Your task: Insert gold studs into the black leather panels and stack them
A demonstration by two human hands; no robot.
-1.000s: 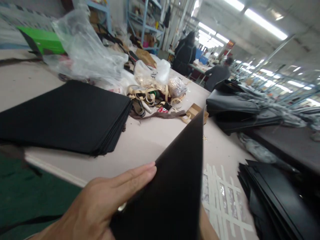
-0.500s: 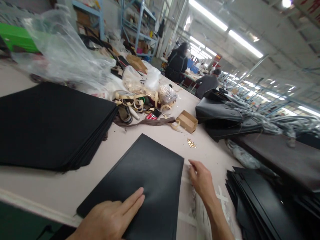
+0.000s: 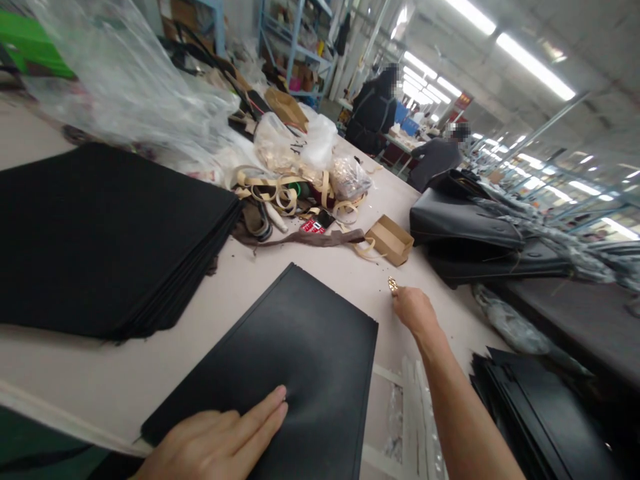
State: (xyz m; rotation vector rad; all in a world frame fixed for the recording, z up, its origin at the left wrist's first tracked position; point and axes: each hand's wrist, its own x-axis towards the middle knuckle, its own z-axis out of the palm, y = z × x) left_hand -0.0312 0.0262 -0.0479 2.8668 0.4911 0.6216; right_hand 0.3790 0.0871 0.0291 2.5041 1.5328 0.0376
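Note:
A smooth black panel, which looks like leather, lies flat on the pale table. On its lower part rests my left hand, two fingers stretched out along the surface and the others bent under. Beyond the panel's right edge, my right hand is down at a small pile of gold-coloured metal pieces. Its fingers are curled and mostly hidden behind the hand, so I cannot tell whether a piece is between them.
Thick black sheets are stacked at left; more black panels lie at lower right. A small cardboard box stands behind the gold pieces. Plastic bags and cream strips clutter the back. Black bags lie at right. Two people work farther off.
My right hand has moved forward from beside the panel's corner to the gold pieces, covering part of them. My left hand stays on the panel. The view has shifted slightly.

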